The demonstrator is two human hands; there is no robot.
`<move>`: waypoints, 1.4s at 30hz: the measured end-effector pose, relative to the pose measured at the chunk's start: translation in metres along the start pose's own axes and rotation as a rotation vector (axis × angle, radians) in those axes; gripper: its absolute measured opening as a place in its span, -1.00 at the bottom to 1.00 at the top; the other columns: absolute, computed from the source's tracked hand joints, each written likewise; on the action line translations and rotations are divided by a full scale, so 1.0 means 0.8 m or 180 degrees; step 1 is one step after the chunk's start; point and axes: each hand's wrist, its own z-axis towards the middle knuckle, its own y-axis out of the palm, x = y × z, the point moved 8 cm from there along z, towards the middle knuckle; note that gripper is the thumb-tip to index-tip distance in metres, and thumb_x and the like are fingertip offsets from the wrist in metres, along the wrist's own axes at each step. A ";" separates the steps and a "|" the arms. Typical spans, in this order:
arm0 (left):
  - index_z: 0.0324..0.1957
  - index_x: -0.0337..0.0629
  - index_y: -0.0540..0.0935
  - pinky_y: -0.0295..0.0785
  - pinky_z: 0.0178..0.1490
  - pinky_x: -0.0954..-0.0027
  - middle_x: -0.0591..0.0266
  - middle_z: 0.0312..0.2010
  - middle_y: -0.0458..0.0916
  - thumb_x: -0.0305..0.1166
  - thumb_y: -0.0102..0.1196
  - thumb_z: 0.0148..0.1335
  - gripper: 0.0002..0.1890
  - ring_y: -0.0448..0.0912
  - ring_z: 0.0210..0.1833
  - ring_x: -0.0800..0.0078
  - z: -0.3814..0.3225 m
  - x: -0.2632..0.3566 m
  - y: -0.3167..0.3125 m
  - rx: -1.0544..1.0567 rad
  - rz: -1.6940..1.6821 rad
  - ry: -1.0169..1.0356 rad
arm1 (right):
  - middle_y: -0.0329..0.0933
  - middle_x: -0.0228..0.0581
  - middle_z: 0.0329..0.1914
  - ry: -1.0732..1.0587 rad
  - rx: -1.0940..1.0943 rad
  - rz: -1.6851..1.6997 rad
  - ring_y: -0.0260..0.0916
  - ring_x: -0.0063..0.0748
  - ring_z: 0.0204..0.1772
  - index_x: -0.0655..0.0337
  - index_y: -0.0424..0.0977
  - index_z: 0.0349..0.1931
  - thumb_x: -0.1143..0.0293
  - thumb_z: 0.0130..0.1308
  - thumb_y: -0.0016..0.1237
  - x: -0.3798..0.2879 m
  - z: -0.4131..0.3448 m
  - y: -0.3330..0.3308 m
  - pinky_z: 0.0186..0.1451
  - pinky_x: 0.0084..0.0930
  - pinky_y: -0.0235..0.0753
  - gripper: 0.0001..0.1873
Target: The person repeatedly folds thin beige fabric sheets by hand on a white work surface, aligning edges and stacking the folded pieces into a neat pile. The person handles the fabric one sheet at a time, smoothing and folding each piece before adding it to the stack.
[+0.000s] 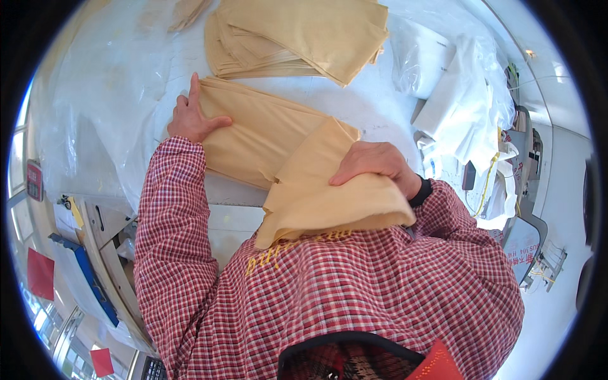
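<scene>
A stack of tan fabric pieces (247,128) lies on the white table before me. My left hand (192,114) is at the stack's left end, fingers spread, its thumb resting on the top piece. My right hand (375,164) grips a tan fabric panel (308,199) that is turned back from the stack's right end towards my chest. The near edge of this panel curls and looks slightly blurred. Notches show along its left side. My right fingertips are hidden beneath the fabric.
A larger pile of tan fabric (304,38) lies farther back on the table. Clear plastic sheeting (104,104) covers the left side. White material in plastic (456,90) sits at the right, near a yellow cord (489,180). A blue clipboard (90,275) is at lower left.
</scene>
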 end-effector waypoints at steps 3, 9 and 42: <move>0.52 0.34 -0.03 0.23 0.38 -0.05 0.15 0.43 0.21 0.15 0.34 0.01 0.10 0.27 0.42 0.11 -0.042 0.053 -0.027 0.0555 0.1225 -0.0079 | 0.65 -0.23 -0.18 0.0332 0.0073 0.0272 0.56 -0.28 -0.12 0.18 0.64 -0.09 0.28 0.25 0.15 0.028 -0.021 -0.010 -0.01 -0.43 0.51 -0.73; 0.26 0.25 0.51 -0.20 0.52 -0.16 0.29 0.39 0.35 -0.14 0.06 0.36 -0.57 0.13 0.52 0.16 -0.103 0.119 0.108 0.0431 -0.0976 0.2116 | 0.63 -0.30 -0.08 -0.0484 -0.0200 -0.0536 0.52 -0.18 0.10 0.16 0.57 0.01 0.31 0.22 0.14 0.045 0.014 -0.005 0.22 -0.32 0.39 -0.66; -0.23 0.33 0.69 0.26 -0.04 -0.05 0.43 -0.14 0.50 -0.20 0.15 0.19 -0.88 0.42 0.11 0.39 -0.160 0.130 0.037 0.0088 -0.0082 0.1871 | 0.52 -0.22 0.17 0.1027 -0.0757 0.0863 0.44 -0.41 0.19 0.28 0.48 0.15 0.46 0.35 0.07 0.146 0.034 -0.048 0.27 -0.40 0.45 -0.63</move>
